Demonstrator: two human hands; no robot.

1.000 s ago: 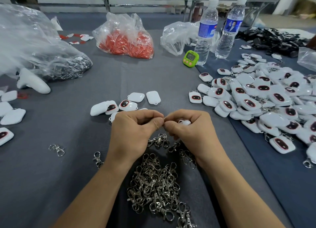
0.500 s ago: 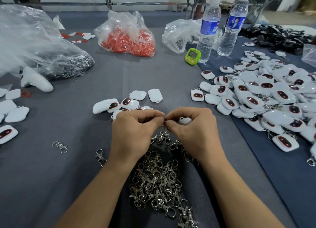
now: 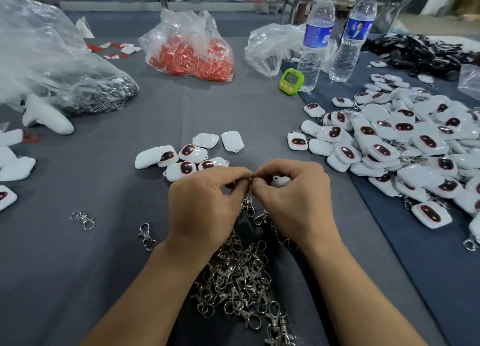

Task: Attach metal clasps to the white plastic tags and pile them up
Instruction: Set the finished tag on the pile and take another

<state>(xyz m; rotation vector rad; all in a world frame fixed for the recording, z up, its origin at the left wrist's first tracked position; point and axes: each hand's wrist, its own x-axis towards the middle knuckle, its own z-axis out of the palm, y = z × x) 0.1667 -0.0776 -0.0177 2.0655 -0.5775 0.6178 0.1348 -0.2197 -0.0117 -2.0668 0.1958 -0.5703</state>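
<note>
My left hand [image 3: 205, 205] and my right hand [image 3: 293, 200] meet fingertip to fingertip at the table's middle. Between them they pinch the ring of a metal clasp [image 3: 248, 205], which hangs down from the fingers. My right hand also holds a white plastic tag [image 3: 280, 181], mostly hidden in the curled fingers. A heap of loose metal clasps [image 3: 241, 280] lies on the grey cloth below my wrists. Several white tags without clasps [image 3: 187, 156] lie just beyond my hands. A large pile of tags with clasps [image 3: 405, 148] spreads to the right.
Two water bottles [image 3: 315, 36] and a green timer [image 3: 291, 81] stand behind the pile. A bag of red parts [image 3: 192, 52] and clear plastic bags [image 3: 52, 68] sit at the back and left. Stray clasps [image 3: 83, 219] and white tags [image 3: 15, 169] lie on the left.
My hands stay pinched together on the clasp and tag, with only small finger shifts. The view has tilted slightly, so the table items appear a little lower.
</note>
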